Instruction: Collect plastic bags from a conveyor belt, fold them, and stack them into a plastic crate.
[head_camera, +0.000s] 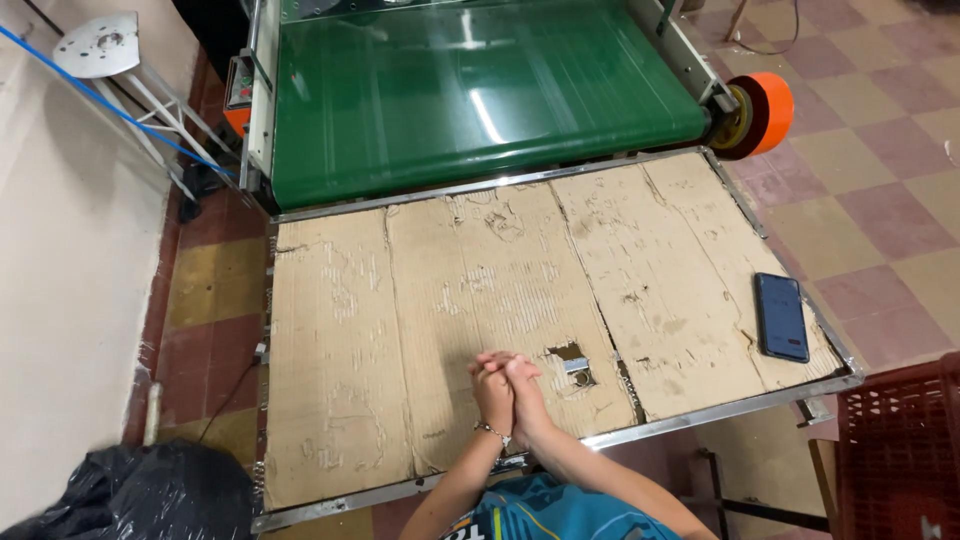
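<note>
Cardboard sheets (480, 290) cover the metal-framed counter (700, 415). Left hand (492, 392) and right hand (524, 385) press palm to palm above them, each grip holding nothing. Blue phone (781, 316) lies well apart.

One phone (781, 316), one orange tape roll (768, 113), two clasped hands (507, 388).

Worn, rough matt cardboard sheets (440, 300) in a metal frame (700, 415); glossy green, seemingly rubbery conveyor belt (470, 95).

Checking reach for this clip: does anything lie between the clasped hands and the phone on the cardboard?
Nothing visible does. The left hand and right hand rest pressed together on the cardboard sheet; bare cardboard, with a torn hole beside the hands, runs to the phone.
</note>
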